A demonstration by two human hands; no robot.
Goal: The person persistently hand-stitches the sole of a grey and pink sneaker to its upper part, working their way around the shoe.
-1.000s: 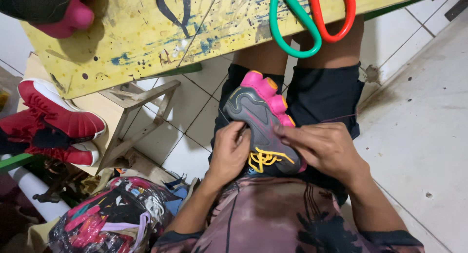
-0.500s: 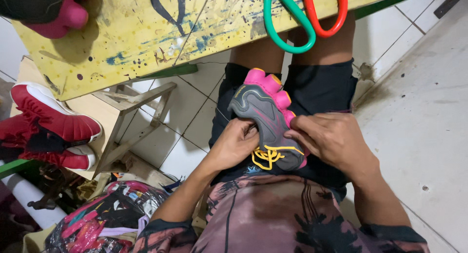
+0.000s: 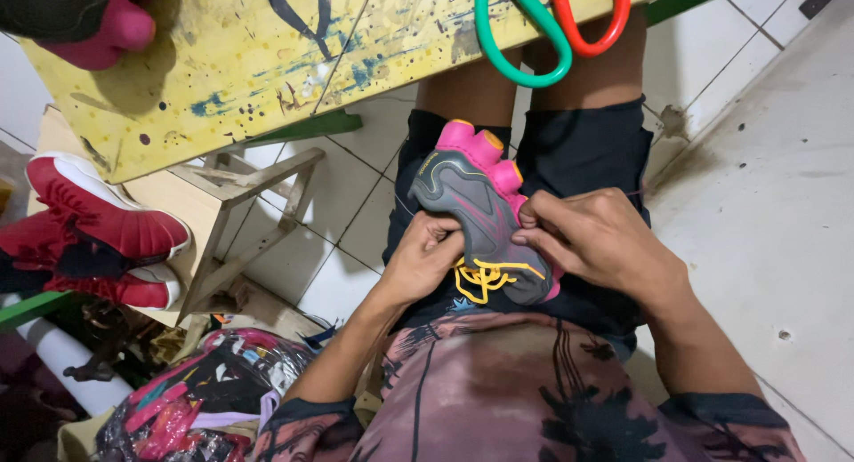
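Head view. A grey toe-shoe (image 3: 485, 222) with pink toe caps and yellow lacing lies on the seated person's lap, toes pointing away from the body. The left hand (image 3: 425, 262) is curled closed against the shoe's left edge; the right hand (image 3: 594, 240) pinches its right edge with fingertips (image 3: 527, 220) pressed on the upper. Above, a yellow paint-stained worktop (image 3: 231, 62) carries scissors (image 3: 551, 22) with one green and one red handle loop. Red sneakers (image 3: 107, 222) rest on a low stand at left.

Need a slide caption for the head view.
Both hands, left and right, grip a grey-pink toe shoe on the lap.
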